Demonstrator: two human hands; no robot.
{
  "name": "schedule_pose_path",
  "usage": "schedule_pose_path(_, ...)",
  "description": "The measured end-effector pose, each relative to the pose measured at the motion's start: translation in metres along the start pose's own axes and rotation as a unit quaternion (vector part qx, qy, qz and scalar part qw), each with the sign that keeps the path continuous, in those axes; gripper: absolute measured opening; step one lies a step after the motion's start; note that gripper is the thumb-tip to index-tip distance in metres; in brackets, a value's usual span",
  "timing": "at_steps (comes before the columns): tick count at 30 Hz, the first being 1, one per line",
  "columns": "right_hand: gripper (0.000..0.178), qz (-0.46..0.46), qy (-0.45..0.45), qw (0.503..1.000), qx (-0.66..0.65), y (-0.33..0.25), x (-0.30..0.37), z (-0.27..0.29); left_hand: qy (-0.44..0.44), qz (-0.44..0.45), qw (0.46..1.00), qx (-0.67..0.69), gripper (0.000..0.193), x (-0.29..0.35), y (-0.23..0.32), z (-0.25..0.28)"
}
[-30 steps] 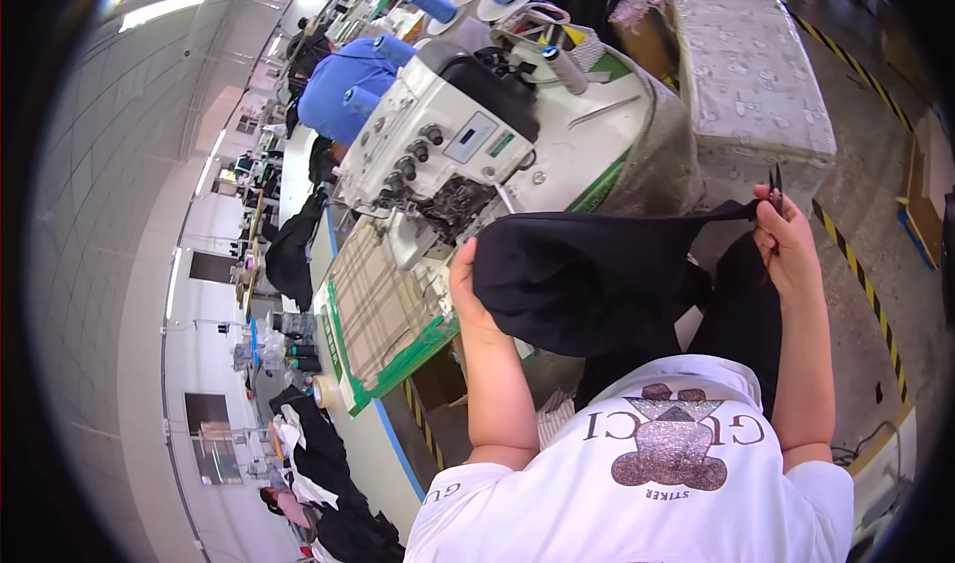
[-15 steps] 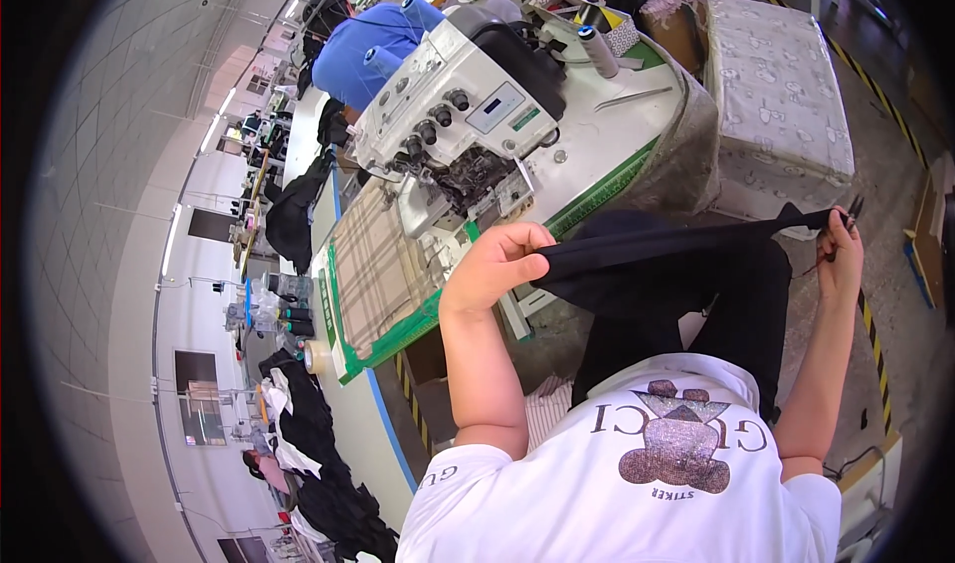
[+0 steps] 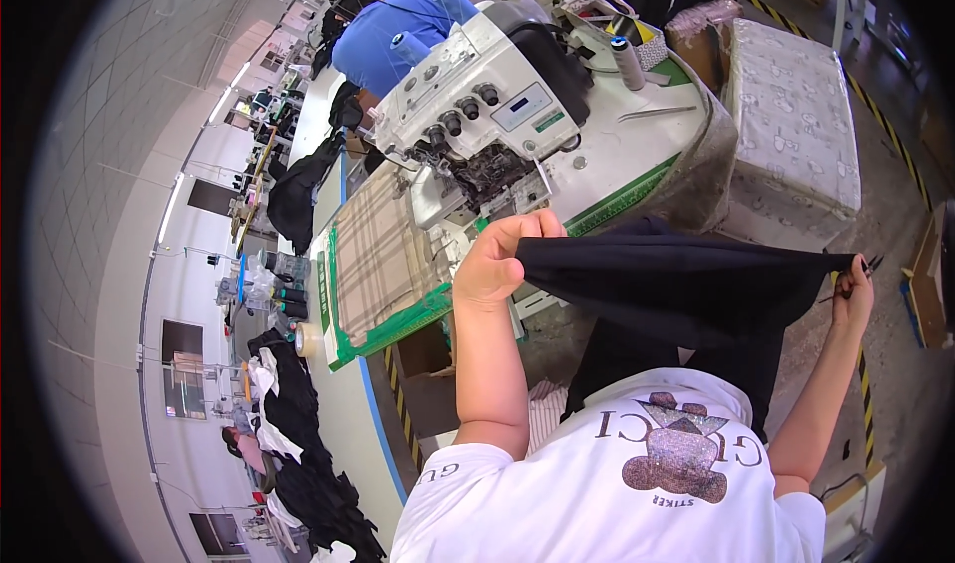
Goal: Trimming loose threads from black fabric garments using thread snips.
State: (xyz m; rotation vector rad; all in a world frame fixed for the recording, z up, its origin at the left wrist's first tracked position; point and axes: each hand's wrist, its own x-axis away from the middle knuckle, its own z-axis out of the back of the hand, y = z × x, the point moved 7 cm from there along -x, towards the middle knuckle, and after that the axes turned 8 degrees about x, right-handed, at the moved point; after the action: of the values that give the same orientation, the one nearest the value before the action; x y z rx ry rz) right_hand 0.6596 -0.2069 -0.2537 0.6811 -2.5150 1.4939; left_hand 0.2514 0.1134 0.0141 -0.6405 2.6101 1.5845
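From the head view, the left hand [image 3: 494,265] is closed on one end of a black garment [image 3: 686,284], fingers curled over its edge. The right hand [image 3: 854,292] is closed on the other end, well apart from the left, and small thread snips [image 3: 863,268] poke out between its fingers. The black garment stretches taut between the two hands and hangs down below them over the person's lap, above the white printed shirt [image 3: 637,483].

Just beyond the left hand stands a white overlock sewing machine [image 3: 477,105] on the bench [image 3: 637,150]. To the left of that hand, a plaid cloth pad [image 3: 383,255] lies on the bench, edged in green. Cones of blue thread [image 3: 410,46] stand behind the machine. Beyond the right hand sits a pale padded box [image 3: 791,115] on the floor. Farther past the machine, a person in a blue top [image 3: 383,36] bends over other work. Far to the left of the left hand, black garments [image 3: 298,434] lie piled on another long bench.
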Motion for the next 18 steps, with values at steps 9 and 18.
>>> schedule_pose_path(9,0.007,-0.011,0.023,1.000,0.004,0.006,0.000,0.003,0.081,0.002,0.996,-0.032,0.024,0.003,0.002,0.003)
schedule_pose_path(18,0.006,-0.036,0.065,0.997,-0.012,0.019,-0.015,0.037,0.192,0.121,0.949,-0.220,0.029,0.010,0.007,0.013)
